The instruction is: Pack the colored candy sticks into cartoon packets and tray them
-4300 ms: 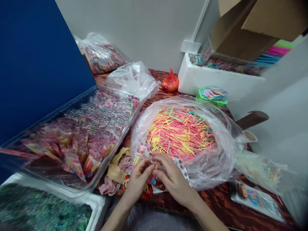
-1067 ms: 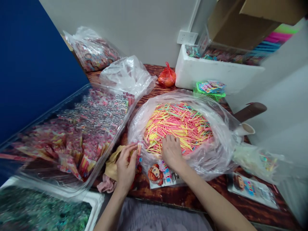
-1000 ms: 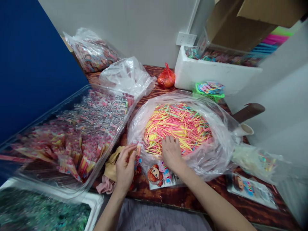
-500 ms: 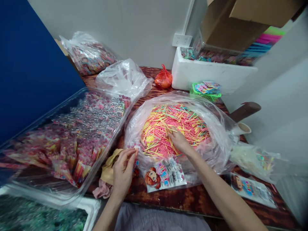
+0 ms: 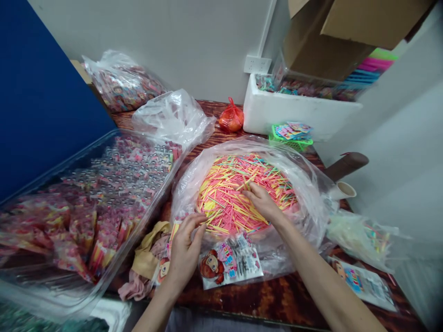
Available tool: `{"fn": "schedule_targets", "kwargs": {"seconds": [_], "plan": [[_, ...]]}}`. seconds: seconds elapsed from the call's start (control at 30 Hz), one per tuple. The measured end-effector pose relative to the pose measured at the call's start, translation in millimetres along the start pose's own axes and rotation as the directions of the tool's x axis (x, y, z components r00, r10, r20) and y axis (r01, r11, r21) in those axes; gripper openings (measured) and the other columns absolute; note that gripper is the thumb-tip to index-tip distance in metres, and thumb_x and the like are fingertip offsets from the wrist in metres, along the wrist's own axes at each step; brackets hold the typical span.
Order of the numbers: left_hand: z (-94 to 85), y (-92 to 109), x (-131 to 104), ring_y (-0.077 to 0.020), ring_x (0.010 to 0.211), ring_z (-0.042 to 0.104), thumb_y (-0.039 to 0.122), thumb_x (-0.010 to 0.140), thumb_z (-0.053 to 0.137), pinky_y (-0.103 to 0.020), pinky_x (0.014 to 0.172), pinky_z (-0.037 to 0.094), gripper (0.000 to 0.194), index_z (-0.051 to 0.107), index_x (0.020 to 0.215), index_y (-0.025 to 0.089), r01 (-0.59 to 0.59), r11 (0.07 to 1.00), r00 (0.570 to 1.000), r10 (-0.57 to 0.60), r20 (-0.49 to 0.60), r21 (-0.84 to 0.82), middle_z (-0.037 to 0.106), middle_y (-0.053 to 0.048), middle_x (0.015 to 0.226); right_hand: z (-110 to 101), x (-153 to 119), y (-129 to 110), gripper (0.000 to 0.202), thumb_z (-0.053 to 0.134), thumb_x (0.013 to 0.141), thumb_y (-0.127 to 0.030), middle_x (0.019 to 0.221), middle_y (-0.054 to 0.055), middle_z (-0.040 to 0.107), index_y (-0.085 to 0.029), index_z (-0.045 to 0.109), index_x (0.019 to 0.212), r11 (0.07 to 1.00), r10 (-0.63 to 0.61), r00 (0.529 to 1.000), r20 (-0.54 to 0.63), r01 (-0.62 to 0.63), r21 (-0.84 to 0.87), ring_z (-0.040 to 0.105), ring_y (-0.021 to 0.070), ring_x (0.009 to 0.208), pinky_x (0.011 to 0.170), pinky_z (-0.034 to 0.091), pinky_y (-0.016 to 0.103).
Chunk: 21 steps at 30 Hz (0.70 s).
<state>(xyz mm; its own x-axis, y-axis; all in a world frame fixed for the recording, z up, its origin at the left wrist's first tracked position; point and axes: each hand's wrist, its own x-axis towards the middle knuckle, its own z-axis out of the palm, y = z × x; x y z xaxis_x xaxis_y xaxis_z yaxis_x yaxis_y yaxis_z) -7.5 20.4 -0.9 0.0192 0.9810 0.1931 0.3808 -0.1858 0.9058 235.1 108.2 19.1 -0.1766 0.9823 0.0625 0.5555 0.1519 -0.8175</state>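
- Open air lies above the sticks (image 5: pixel 230 203) and the low bag (image 5: pixel 313 207) rim.
- Tray wall (image 5: pixel 152 206) stands at left.
- Foam box (image 5: pixel 297 113) blocks behind the basket (image 5: pixel 294 144).

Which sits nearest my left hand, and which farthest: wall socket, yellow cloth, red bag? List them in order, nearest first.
From the left hand:
1. Yellow cloth, just to its left.
2. Red bag, toward the table's back.
3. Wall socket, on the wall beyond.

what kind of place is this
Probably a small packing workshop: a big plastic bag of loose colored sticks, a clear tray crowded with filled packets, and a foam box of more small items.
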Motion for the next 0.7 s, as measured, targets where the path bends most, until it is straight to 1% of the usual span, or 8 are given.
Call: {"fn": "schedule_targets", "kwargs": {"seconds": [0.1,0.2,0.3,0.37,0.5,0.57,0.63,0.7], "plan": [[7.7,5,7,-0.0218,0.106,0.060,0.029,0.092,0.051,-0.036,0.094,0.045,0.019,0.069,0.097,0.023,-0.021,0.999,0.998,0.022,0.051,-0.029,0.067,-0.006,0.107,-3,-3,1,0.016,0.047,0.088,-0.025,0.083,0.002,0.063,-0.022,0.046,0.071,0.993,-0.054,0.999,-0.003,0.053,-0.108,0.058,0.0189,0.084,0.082,0.041,0.032],[12.7,12,14,-0.0217,0.105,0.061,0.029,0.092,0.051,-0.035,0.091,0.047,0.020,0.069,0.097,0.023,-0.038,0.998,0.992,0.043,0.115,-0.053,0.068,-0.006,0.107,-5,-6,5,0.016,0.045,0.088,-0.021,0.073,0.000,0.061,-0.022,0.046,0.072,0.988,0.013,0.998,0.057,-0.004,-0.155,0.058,0.0160,0.072,0.075,0.043,0.029],[20.5,16,26,-0.0213,0.101,0.062,0.031,0.092,0.051,-0.035,0.087,0.049,0.021,0.068,0.099,0.022,-0.032,0.998,0.987,0.041,0.152,-0.057,0.068,-0.007,0.105,-6,-10,5,0.015,0.043,0.089,-0.023,0.068,-0.003,0.059,-0.022,0.045,0.074,0.994,0.109,0.990,0.093,-0.110,0.008,0.057,0.0138,0.062,0.066,0.044,0.027],[30.6,18,36,-0.0213,0.099,0.063,0.032,0.091,0.052,-0.035,0.084,0.050,0.023,0.065,0.107,0.021,-0.012,0.999,0.992,0.017,0.123,-0.037,0.068,-0.008,0.106,-3,-13,2,0.015,0.045,0.088,-0.028,0.067,-0.003,0.060,-0.022,0.046,0.074,0.974,0.130,0.978,0.163,-0.156,0.162,0.057,0.0138,0.060,0.065,0.045,0.027],[57.4,22,57,-0.0209,0.091,0.066,0.029,0.086,0.058,-0.034,0.078,0.051,0.034,0.059,0.119,0.019,0.032,0.999,0.997,-0.031,0.069,-0.014,0.070,-0.008,0.102,9,-17,-5,0.021,0.054,0.084,-0.041,0.075,-0.001,0.063,-0.020,0.054,0.083,0.903,0.052,0.956,0.288,-0.168,0.396,0.060,0.0160,0.070,0.069,0.047,0.029],[66.2,24,66,-0.0184,0.081,0.067,0.025,0.086,0.057,-0.031,0.074,0.051,0.026,0.063,0.110,0.019,0.059,0.997,0.995,-0.054,0.085,-0.055,0.071,-0.005,0.090,12,-17,-2,0.022,0.058,0.082,-0.041,0.082,0.000,0.064,-0.019,0.056,0.083,0.913,0.042,0.970,0.239,-0.134,0.385,0.060,0.0175,0.079,0.073,0.047,0.030],[69.0,24,73,-0.0169,0.074,0.067,0.024,0.087,0.052,-0.029,0.071,0.050,0.017,0.067,0.095,0.019,0.056,0.996,0.995,-0.050,0.088,-0.066,0.071,-0.002,0.079,10,-17,4,0.019,0.058,0.082,-0.038,0.083,0.000,0.064,-0.019,0.058,0.081,0.946,0.100,0.986,0.133,-0.135,0.293,0.059,0.0182,0.083,0.076,0.046,0.031],[68.5,23,77,-0.0176,0.074,0.067,0.026,0.088,0.050,-0.029,0.071,0.049,0.020,0.068,0.087,0.019,0.039,0.998,0.997,-0.036,0.072,-0.044,0.071,-0.002,0.075,5,-17,11,0.015,0.055,0.084,-0.033,0.082,0.000,0.063,-0.019,0.058,0.082,0.965,0.164,0.986,0.043,-0.169,0.202,0.058,0.0184,0.082,0.077,0.044,0.032]]}}
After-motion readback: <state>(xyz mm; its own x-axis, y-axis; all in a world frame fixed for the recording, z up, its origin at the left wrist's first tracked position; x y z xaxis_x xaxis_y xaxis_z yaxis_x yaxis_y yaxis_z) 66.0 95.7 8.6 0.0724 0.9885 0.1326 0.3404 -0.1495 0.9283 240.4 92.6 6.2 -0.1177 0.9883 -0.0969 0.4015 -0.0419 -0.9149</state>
